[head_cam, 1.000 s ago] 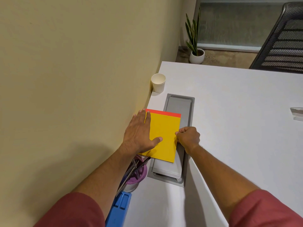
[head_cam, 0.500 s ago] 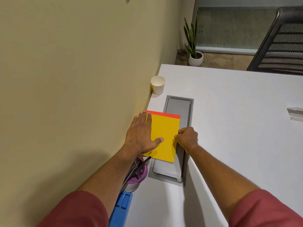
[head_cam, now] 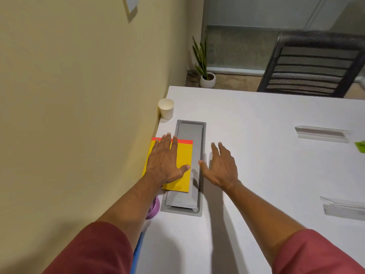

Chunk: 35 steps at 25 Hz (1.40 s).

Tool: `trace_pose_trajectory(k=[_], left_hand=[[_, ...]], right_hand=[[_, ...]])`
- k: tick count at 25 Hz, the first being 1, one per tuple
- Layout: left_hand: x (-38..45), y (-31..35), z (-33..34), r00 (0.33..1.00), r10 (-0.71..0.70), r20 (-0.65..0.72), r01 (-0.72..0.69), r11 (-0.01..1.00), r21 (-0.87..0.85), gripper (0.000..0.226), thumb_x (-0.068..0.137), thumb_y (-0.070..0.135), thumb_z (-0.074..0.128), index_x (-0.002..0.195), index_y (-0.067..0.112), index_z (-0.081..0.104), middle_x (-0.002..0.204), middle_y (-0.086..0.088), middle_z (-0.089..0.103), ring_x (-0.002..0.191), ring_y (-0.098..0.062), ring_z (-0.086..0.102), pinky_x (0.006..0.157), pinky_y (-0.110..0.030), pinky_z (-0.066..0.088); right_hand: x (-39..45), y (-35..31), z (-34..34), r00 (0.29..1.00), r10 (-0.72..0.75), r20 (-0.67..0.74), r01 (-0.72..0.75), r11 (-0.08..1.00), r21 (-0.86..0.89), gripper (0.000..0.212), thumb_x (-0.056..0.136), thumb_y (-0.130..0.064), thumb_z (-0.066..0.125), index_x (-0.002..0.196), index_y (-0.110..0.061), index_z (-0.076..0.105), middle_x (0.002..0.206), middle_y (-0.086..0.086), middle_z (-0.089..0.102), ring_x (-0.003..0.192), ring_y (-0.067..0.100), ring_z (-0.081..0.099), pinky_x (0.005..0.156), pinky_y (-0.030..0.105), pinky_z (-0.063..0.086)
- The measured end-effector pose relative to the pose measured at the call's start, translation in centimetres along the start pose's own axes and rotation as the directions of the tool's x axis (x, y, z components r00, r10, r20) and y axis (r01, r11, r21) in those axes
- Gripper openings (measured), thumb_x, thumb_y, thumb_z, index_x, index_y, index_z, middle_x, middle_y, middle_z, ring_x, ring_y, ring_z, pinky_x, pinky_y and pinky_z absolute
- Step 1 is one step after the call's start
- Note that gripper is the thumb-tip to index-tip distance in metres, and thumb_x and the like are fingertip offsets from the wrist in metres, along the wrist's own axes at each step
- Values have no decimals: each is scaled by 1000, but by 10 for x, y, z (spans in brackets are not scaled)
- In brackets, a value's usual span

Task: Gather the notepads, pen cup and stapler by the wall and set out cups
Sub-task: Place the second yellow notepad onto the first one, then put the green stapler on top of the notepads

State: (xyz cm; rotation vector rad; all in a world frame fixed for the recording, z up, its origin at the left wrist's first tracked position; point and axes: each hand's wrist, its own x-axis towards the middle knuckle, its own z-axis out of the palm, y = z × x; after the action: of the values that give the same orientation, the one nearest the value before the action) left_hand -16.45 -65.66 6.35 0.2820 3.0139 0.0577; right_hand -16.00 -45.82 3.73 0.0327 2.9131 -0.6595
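Beneath the left hand point(head_cam: 165, 162), the grip lay flat and spread on the yellow notepad point(head_cam: 182, 155), pressing rather than clasping it; the pad sat against the wall point(head_cam: 79, 95), its right edge overlapping the grey cable tray point(head_cam: 197, 147). To that grip's right, the right hand point(head_cam: 221, 167) hovered splayed and empty over the desk point(head_cam: 256, 155), near the tray. Beyond the left fingertips stood a paper cup point(head_cam: 166, 108) by the wall. Behind the left wrist, a purple pen cup point(head_cam: 155, 208) was mostly hidden. Judgement: squaring the pad needs light downward pressure, sliding it flush to the wall without buckling its pages.
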Motion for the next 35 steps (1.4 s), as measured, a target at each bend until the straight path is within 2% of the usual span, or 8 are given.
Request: trace_pose_trajectory(k=[3,7,16,29,35], left_hand=[[4,31,-8,998,55,-18,-54,998,17,104,82,74,35,153,8,-3,162,-18,0,151,-31,-1,122,-48,7],[13,82,-21,991,125,-46,-126,991,-32,104,82,74,38,154,11,-4,163,-16,-2,151,-29,-2,122,-46,5],[35,213,-36,935,345,-86,-351,934,-70,104,83,72,38,154,10,-7,162,-16,-8,151,-29,-8,122,-46,-2],[103,397,-1,860,507,54,-506,862,-32,103,83,71,38,154,11,-6,162,-16,-7,151,-29,-7,122,-47,0],[152,458,24,826,554,98,-555,831,-24,103,83,71,39,154,12,-7,162,-16,-7,151,-29,-7,122,-46,-1]], right_hand=[[-15,20,-28,997,-7,-83,1,997,-82,87,92,-59,43,158,-13,10,166,16,7,153,30,7,123,42,11],[-35,54,-65,983,71,-171,-94,987,-133,89,91,-62,40,157,-13,7,166,17,4,154,30,4,124,43,9],[-69,158,-138,898,292,-328,-343,933,-109,90,90,-64,38,158,-14,6,166,16,4,154,30,5,124,44,7],[-50,350,-178,778,542,-319,-571,821,1,92,90,-66,41,157,-13,6,165,17,7,153,32,9,123,45,10],[-7,416,-187,715,618,-325,-592,784,188,90,91,-56,51,156,-7,13,163,18,20,150,34,20,120,45,20]])
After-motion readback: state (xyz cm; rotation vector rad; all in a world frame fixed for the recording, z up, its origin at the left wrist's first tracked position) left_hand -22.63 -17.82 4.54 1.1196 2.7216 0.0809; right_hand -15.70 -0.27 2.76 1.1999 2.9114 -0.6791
